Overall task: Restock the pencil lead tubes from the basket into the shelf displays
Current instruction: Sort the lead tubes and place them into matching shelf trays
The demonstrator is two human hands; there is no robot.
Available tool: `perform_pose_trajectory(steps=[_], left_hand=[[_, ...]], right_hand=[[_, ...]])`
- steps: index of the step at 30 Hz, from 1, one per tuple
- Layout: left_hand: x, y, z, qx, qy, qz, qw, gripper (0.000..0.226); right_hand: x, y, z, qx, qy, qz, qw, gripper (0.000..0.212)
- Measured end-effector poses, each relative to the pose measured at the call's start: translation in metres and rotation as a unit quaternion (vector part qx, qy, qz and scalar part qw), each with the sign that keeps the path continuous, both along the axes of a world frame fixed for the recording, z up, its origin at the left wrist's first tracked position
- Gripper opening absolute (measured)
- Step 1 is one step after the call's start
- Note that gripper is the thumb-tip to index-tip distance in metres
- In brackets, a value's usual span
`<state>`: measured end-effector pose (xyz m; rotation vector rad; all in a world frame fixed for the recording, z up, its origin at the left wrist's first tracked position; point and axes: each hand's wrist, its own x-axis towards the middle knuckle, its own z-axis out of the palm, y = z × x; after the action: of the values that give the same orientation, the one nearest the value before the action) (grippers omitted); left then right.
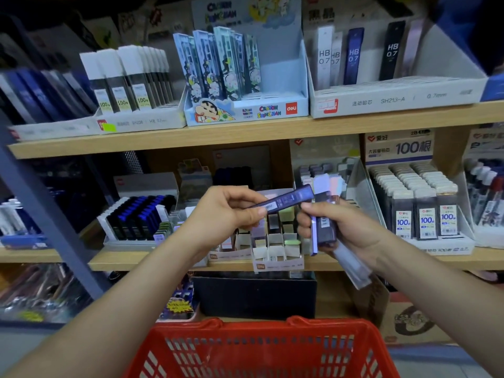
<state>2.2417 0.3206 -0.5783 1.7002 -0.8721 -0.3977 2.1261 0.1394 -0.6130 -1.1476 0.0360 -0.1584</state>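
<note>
My left hand (230,211) pinches one dark blue lead tube (286,201), held nearly level in front of the middle shelf. My right hand (341,227) grips a bundle of lead tubes (326,230), dark and lilac ones plus a clear one sticking out below the palm. Both hands hover over a white cardboard display (275,252) with mostly bare slots on the middle shelf. The red basket (261,350) sits low in front of me; its contents are hidden by its wall.
The upper shelf (245,132) carries a half-filled HB 0.7 display (392,99), a cartoon-printed display (245,105) and a white-capped tube display (136,115). To the right stands a full "100" lead display (422,214). A grey shelf post (54,219) slants at left.
</note>
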Motion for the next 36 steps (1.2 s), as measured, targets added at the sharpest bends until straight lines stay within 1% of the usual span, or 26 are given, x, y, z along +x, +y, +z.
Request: perform_pose_trajectory(steps=[3,5,7,8,10,11,13,15,17,19,22,23,25,26,27,29,30,31,33,36], left_hand=[[-0.012,0.000,0.002,0.006,0.003,-0.026,1.000,0.022],[-0.020,0.001,0.003,0.018,-0.024,-0.053,0.998,0.040],[-0.027,0.002,0.007,0.039,-0.053,-0.088,0.994,0.067],[-0.030,0.003,0.008,0.052,-0.066,-0.103,0.991,0.078],[-0.033,0.005,0.011,0.068,-0.083,-0.120,0.987,0.090],[-0.033,0.007,0.013,0.070,-0.078,-0.125,0.987,0.090],[-0.030,0.011,0.018,0.060,-0.036,-0.134,0.989,0.080],[-0.023,0.016,0.024,0.030,0.012,-0.153,0.988,0.061],[-0.017,0.018,0.027,-0.015,0.022,-0.161,0.987,0.039],[-0.014,0.018,0.028,-0.054,0.010,-0.151,0.987,0.024],[-0.015,0.017,0.028,-0.073,0.029,-0.164,0.983,0.020],[-0.016,0.018,0.029,-0.072,0.042,-0.181,0.980,0.018],[-0.017,0.022,0.033,-0.071,0.056,-0.208,0.974,0.013],[-0.017,0.024,0.036,-0.073,0.052,-0.203,0.975,0.012],[-0.016,0.026,0.041,-0.075,0.035,-0.180,0.980,0.009],[-0.013,0.031,0.054,-0.067,-0.018,-0.101,0.992,0.006],[-0.012,0.034,0.061,-0.067,-0.038,-0.058,0.995,0.007],[-0.011,0.036,0.067,-0.073,-0.051,-0.024,0.996,0.008],[-0.014,0.039,0.074,-0.090,-0.061,0.014,0.994,0.011],[-0.021,0.033,0.073,-0.115,-0.065,0.040,0.990,0.014]], right_hand=[[0.001,0.010,0.006,-0.007,0.003,-0.021,1.000,0.012],[0.000,0.017,0.010,-0.004,0.005,-0.033,0.999,0.013],[-0.002,0.024,0.013,-0.012,-0.006,-0.031,0.999,0.006],[-0.003,0.026,0.014,-0.022,-0.008,-0.031,0.999,0.006],[-0.005,0.028,0.016,-0.057,-0.004,-0.031,0.998,0.013],[-0.006,0.029,0.018,-0.071,-0.005,-0.031,0.997,0.018],[-0.007,0.029,0.022,-0.070,-0.004,-0.026,0.997,0.025],[-0.010,0.031,0.025,-0.047,0.010,-0.012,0.999,0.023],[-0.012,0.036,0.028,-0.034,0.018,0.025,0.999,0.018],[-0.014,0.042,0.032,-0.019,0.015,0.065,0.998,0.023],[-0.017,0.050,0.037,0.029,-0.001,0.092,0.995,0.017],[-0.017,0.051,0.038,0.036,-0.011,0.108,0.994,0.021],[-0.018,0.052,0.039,0.027,-0.024,0.135,0.990,0.041],[-0.019,0.052,0.041,0.014,-0.018,0.135,0.991,0.045],[-0.019,0.050,0.043,0.001,-0.007,0.121,0.993,0.041],[-0.019,0.043,0.049,-0.033,-0.003,0.074,0.997,0.020],[-0.020,0.039,0.053,-0.055,-0.011,0.058,0.997,0.014],[-0.022,0.036,0.057,-0.083,-0.021,0.051,0.995,0.013],[-0.024,0.033,0.064,-0.163,-0.032,0.042,0.985,0.013],[-0.024,0.040,0.071,-0.292,-0.058,0.000,0.955,0.013]])
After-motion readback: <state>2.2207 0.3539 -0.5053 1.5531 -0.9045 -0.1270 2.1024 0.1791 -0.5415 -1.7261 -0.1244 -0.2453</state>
